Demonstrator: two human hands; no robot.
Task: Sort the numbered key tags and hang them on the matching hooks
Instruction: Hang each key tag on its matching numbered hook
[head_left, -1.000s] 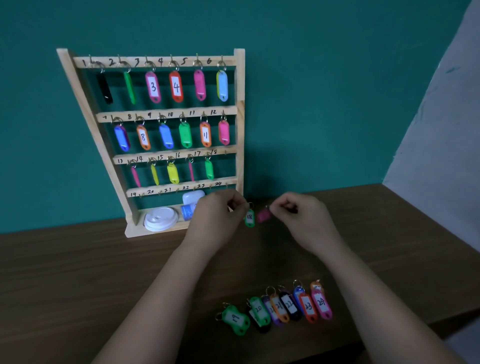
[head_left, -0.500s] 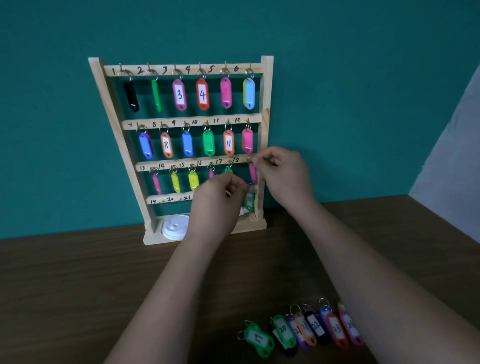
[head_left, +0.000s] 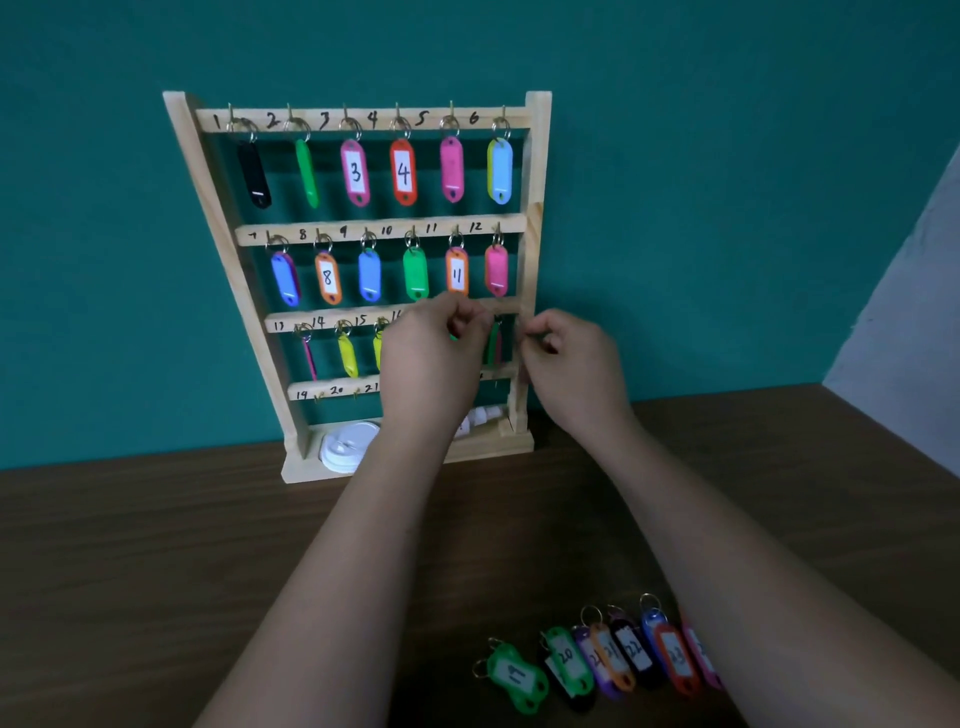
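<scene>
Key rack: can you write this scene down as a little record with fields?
Rack: wooden, upright on the table, four numbered rows
Hung tags: top two rows full
Bottom row: visible hooks bare
Left hand: fingers pinched at the third row's right end; what they hold is hidden
Right hand: fingers curled beside it, by the right post
Loose tags: row on the table, 19 to 23 readable
Lid: white, in the rack's base

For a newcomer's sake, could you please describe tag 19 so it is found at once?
On the table, loose tags lie in a row near the front edge. Tag 19, green, is leftmost. It alone has a pinched, bone-like waist; its neighbours are ovals.
</scene>
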